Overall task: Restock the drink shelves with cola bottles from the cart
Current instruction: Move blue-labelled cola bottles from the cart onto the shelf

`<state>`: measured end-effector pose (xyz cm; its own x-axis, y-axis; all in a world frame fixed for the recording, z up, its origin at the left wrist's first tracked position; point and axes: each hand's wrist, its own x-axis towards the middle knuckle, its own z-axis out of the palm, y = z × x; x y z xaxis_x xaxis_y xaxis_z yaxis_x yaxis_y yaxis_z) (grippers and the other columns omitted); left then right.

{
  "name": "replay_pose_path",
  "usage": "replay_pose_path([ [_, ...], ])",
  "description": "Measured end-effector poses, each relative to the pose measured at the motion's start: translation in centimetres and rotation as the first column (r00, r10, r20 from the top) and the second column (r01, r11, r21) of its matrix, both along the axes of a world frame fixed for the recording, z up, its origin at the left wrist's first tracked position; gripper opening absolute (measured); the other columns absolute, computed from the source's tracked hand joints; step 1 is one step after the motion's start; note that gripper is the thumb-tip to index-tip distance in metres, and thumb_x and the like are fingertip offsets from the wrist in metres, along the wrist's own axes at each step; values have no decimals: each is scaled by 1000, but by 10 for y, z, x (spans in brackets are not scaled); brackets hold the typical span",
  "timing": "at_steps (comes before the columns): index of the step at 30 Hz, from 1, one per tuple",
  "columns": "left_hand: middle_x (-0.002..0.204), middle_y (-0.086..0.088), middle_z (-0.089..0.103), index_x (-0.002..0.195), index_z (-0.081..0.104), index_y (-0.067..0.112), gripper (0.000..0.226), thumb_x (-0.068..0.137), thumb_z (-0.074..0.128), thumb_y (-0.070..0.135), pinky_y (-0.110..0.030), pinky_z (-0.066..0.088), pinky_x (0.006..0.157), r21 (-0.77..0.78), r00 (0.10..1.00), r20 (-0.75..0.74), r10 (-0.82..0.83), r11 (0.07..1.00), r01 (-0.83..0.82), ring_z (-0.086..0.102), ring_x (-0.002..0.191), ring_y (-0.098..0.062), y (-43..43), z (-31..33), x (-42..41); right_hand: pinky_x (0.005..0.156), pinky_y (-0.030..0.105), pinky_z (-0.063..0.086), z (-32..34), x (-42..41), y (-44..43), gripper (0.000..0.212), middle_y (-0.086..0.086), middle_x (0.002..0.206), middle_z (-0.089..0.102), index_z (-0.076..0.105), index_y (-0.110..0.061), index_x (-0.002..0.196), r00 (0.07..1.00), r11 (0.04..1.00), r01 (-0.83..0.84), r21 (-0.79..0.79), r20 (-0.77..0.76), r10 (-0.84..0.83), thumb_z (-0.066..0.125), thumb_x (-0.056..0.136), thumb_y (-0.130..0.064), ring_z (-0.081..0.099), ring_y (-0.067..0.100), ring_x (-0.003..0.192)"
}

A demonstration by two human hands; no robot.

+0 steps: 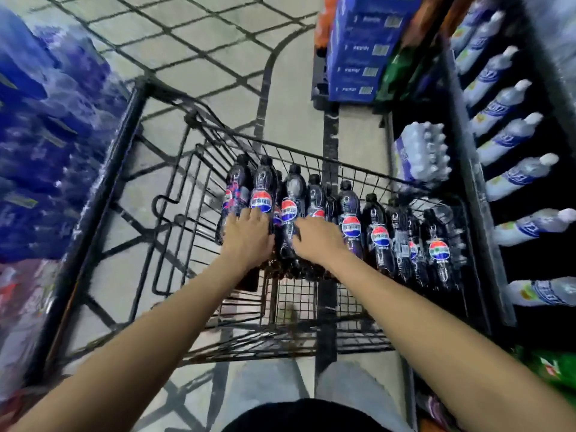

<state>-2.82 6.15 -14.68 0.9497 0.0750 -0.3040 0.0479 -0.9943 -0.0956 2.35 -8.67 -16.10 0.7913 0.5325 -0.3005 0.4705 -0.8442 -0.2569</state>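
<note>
A black wire cart [193, 182] stands in the aisle below me. Several dark cola bottles [378, 232] with red, white and blue labels lie side by side in its basket, caps pointing away from me. My left hand [247, 235] lies over the two leftmost bottles [261, 188], fingers curled onto them. My right hand [318, 236] lies over the bottles near the middle [291, 194], fingers bent around one. Whether either hand has lifted a bottle cannot be seen.
To the right a dark shelf [464, 145] holds rows of clear water bottles [511, 141] with white caps, and a shrink-wrapped water pack [420, 154] sits low. Blue boxes [361, 48] are stacked ahead on the right. Blue wrapped packs [46, 135] line the left.
</note>
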Motion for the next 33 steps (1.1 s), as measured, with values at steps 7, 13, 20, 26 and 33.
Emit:
replay_pose_path([
  [7,146,-13,40,144,29,8,66,95,41,50,-43,32,108,-83,995,16,98,992,-96,37,134,-29,23,-30,35,82,38,46,-45,38,30,61,11,127,54,41,-5,133,878,897,441,6,-211,-431,54,93,-49,58,29,111],
  [13,142,-19,39,146,22,1,82,90,53,52,-41,37,102,-247,952,-45,302,920,-303,38,128,-35,19,-40,48,84,37,48,-58,35,55,86,15,135,45,34,0,138,777,789,614,12,-187,-602,71,80,-52,52,30,118],
  [20,134,-21,39,136,32,-6,79,83,70,39,-39,42,95,-349,881,-142,452,810,-471,42,123,-35,14,-34,71,85,37,47,-57,39,49,85,12,138,45,35,-6,141,715,739,672,51,-305,-629,74,78,-47,50,28,121],
  [26,132,-21,41,130,36,-4,71,85,66,41,-38,43,93,-314,887,-126,445,830,-461,43,122,-34,12,-36,72,93,41,49,-52,31,24,85,8,141,43,29,-12,146,632,643,755,130,-403,-661,71,78,-43,51,26,121],
  [33,137,-23,38,144,20,-3,87,85,69,38,-44,43,95,-348,898,-41,439,836,-425,37,127,-38,0,-42,57,92,33,43,-43,14,-10,87,4,142,43,28,-17,148,533,489,843,224,-466,-706,72,78,-42,51,23,121],
])
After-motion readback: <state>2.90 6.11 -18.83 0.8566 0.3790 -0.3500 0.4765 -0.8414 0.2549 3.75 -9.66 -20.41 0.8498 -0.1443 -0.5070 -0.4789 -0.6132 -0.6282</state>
